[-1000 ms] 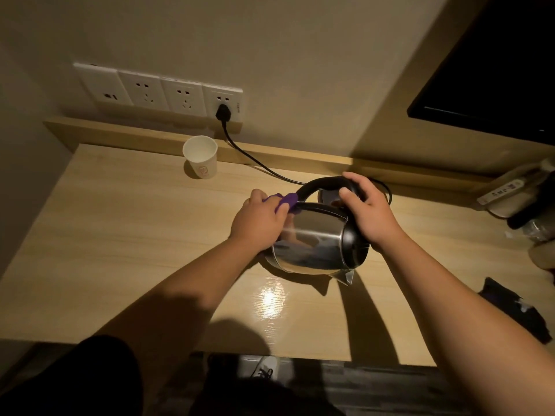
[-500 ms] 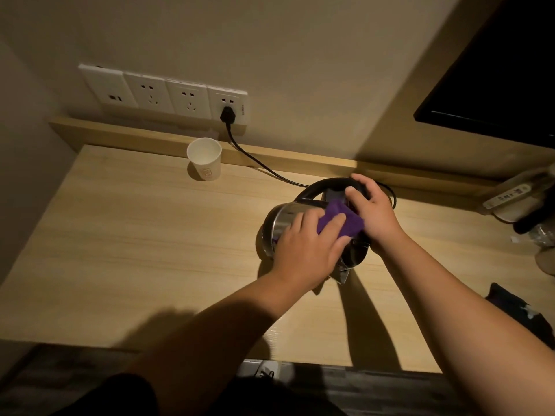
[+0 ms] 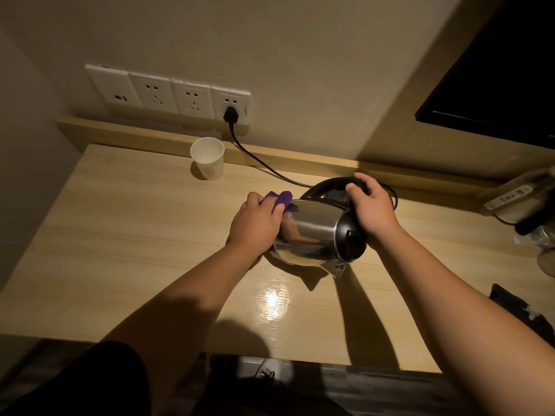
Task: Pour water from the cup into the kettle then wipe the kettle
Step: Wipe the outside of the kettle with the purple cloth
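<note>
Dim yellow light falls on a wooden desk (image 3: 114, 235) by a wall. On it, a shiny kettle (image 3: 315, 235) is tipped on its side. The right hand (image 3: 372, 205) has its fingers wrapped around the black handle. The left hand (image 3: 255, 223) presses a purple cloth (image 3: 279, 199) on the metal. The cup (image 3: 207, 158) stands apart near the wall, so pouring looks done and wiping is underway. Its small printed mark is too blurry to read.
</note>
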Available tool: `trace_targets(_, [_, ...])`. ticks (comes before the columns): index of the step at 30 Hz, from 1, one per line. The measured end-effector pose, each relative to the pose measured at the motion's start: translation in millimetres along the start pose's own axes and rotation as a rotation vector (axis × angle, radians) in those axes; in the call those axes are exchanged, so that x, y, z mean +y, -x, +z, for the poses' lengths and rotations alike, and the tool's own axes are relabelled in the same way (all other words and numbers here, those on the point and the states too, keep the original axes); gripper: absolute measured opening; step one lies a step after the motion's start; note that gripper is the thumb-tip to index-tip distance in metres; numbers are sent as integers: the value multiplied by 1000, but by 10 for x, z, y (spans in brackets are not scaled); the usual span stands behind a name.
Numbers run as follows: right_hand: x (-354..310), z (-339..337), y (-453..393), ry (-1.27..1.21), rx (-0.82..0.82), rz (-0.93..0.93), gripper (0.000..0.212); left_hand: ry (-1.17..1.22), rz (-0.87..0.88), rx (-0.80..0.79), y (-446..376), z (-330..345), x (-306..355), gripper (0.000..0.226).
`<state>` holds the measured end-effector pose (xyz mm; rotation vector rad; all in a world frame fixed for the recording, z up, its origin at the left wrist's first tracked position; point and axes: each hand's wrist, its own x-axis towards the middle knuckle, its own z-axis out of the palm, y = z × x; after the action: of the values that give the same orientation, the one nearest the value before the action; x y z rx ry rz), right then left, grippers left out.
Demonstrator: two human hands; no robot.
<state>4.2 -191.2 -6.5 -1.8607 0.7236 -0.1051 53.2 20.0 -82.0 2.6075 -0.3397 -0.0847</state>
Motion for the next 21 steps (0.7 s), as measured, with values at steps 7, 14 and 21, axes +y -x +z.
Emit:
trace_targets(7, [2,-2,5,13,16,11,42,150,199,44,271,-192,342,41])
trace_targets(14, [-3,-32,-15,32,16,36,41,0,553,189,649,-101,627,44])
trace_targets(21, [-6,-1,-42,27,26,38,42,-58,273,172,592,126,53,43])
